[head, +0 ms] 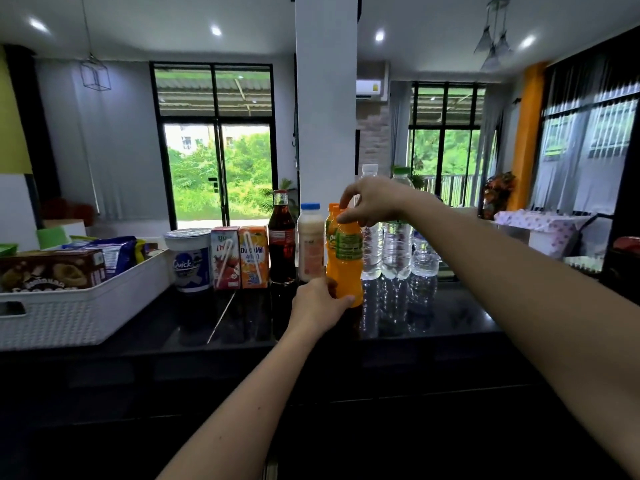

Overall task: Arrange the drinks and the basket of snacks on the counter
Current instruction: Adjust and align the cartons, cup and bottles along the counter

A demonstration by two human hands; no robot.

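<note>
An orange juice bottle (348, 261) with a green label stands on the black counter (242, 327). My left hand (320, 301) grips its base, and my right hand (372, 202) pinches its cap from above. A second orange bottle (330, 223) stands right behind it. To the left runs a row of drinks: a milky bottle with a blue cap (310, 242), a cola bottle (282, 237), two juice cartons (240, 258) and a white cup (190, 259). Clear water bottles (394, 247) stand to the right. The white snack basket (79, 306) sits at far left.
A white pillar (325, 98) rises behind the drinks. The basket holds a brown box (52, 271) and blue snack packets (117, 252). The counter's front edge runs across the middle of the view, with dark cabinet fronts below.
</note>
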